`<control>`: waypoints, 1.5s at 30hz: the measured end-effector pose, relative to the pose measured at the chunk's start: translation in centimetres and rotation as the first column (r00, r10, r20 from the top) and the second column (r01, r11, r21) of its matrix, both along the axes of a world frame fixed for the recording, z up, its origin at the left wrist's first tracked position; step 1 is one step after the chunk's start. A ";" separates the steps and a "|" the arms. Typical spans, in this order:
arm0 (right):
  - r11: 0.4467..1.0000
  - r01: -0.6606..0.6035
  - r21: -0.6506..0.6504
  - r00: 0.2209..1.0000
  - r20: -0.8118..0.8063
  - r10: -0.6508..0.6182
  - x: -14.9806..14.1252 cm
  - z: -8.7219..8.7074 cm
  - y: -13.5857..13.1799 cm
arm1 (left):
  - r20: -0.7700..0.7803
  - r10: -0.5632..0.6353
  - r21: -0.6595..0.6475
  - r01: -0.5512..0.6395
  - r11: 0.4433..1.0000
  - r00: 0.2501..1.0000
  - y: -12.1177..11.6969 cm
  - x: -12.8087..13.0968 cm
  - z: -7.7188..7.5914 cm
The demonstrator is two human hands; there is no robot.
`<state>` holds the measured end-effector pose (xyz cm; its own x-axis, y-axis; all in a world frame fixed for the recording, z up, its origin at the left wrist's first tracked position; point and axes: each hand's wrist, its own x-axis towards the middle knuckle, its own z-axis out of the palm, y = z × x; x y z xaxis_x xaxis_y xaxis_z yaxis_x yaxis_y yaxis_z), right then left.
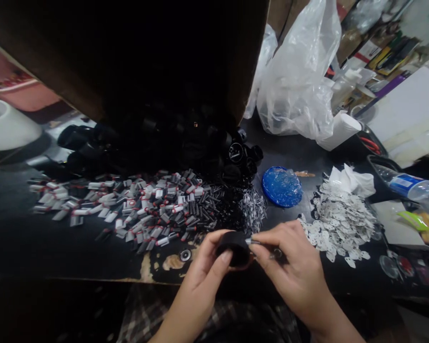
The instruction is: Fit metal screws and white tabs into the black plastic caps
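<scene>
My left hand point(209, 267) is wrapped round a black round cup-like part point(232, 247), its open side tilted toward me. Between thumb and fingertips, my right hand point(289, 262) pinches a small coil spring point(256, 241) with a pale tip, close against the part's right rim. Another small dark round piece point(277, 254) shows at the right fingers; what it belongs to is hidden. Just beyond my hands lie a heap of dark springs point(204, 209) and a heap of small silvery pins point(253, 208).
Grey-and-white pieces with red ends point(139, 205) spread over the left of the black table point(10, 238). A blue lid with clear grease point(281, 186) lies behind my right hand. Flat white metal plates point(343, 221) are piled at right. A large dark box point(146, 57) stands behind.
</scene>
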<state>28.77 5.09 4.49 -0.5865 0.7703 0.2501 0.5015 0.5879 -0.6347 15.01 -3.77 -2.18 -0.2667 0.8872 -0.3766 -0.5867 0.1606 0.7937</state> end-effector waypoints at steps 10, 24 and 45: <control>0.489 -0.139 -0.861 0.985 -0.172 -0.024 0.9 -0.7 -0.5 | 0.090 -0.075 -0.086 0.083 0.993 0.993 -2.2 -0.2 0.5; 0.953 0.031 -0.300 0.963 0.263 0.052 -1.5 -2.8 -1.0 | 0.246 0.210 -0.211 -0.159 0.964 0.946 -3.6 -0.6 -0.1; 0.990 -0.132 0.049 0.989 -0.066 0.135 -1.8 -3.9 -2.3 | 0.508 0.349 -0.225 -0.269 0.936 0.787 -1.4 0.2 0.8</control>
